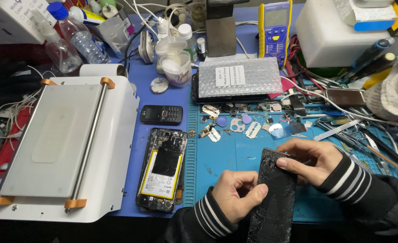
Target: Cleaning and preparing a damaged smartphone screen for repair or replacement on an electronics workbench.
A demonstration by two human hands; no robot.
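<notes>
Black and badly cracked, the screen (274, 198) is held tilted over the blue mat (235, 155), near the mat's front edge, with both hands on it. The left hand (237, 194) is curled tight against the screen's left edge, thumb pressed onto the cracked face and fingers folded in. The right hand (311, 159) pinches the screen's top right corner, thumb on the face and the other fingers wrapped behind; something thin seems to poke out past its fingers, too small to make out. Both sleeves are dark with white stripes. Just off the mat's left edge lies an opened phone (162, 169), back off, showing a yellow-framed battery. Beyond that phone, away from the person, sits a small keypad phone (161, 114). Further left of the mat stands a white machine (64, 144) with a flat metal plate and copper-coloured ends. At the mat's far edge lies a bubble-wrapped pack (238, 77), and behind it stands a yellow meter (275, 29). Scattered small parts, picks and blades lie across the mat's middle, while tweezers and tools (370, 144) crowd its right side.
</notes>
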